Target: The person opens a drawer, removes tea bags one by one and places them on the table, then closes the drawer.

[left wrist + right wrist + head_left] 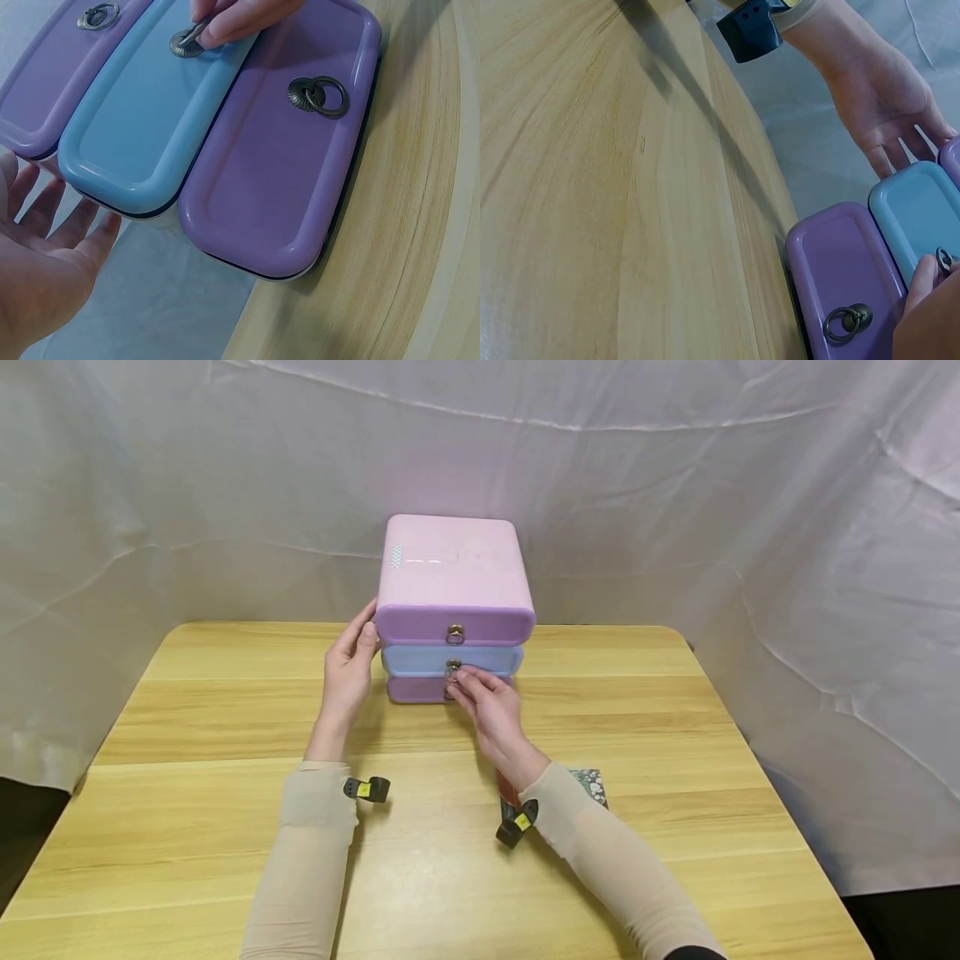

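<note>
Nearest the camera, two sleeved forearms with small black wrist cameras reach across the wooden table (225,827), and a patterned card or packet (592,783) lies half hidden just beside the right forearm. Farther on, the right hand (491,710) pinches the ring pull (186,41) of the blue middle drawer (142,127) between thumb and fingertips, the remaining fingers curled in. The left hand (347,672) is spread, fingers straight, laid against the left side of the three-drawer organizer (452,610) as if to brace it. That organizer stands mid-table toward the far edge, with a pink top drawer (453,628) above the blue one and a purple bottom drawer (277,165) below it. As far as one can judge, the work is at its very start: the pull is gripped, yet all three fronts sit about flush, so the blue drawer is not yet drawn out. Behind hangs a white fabric backdrop (675,485)
</note>
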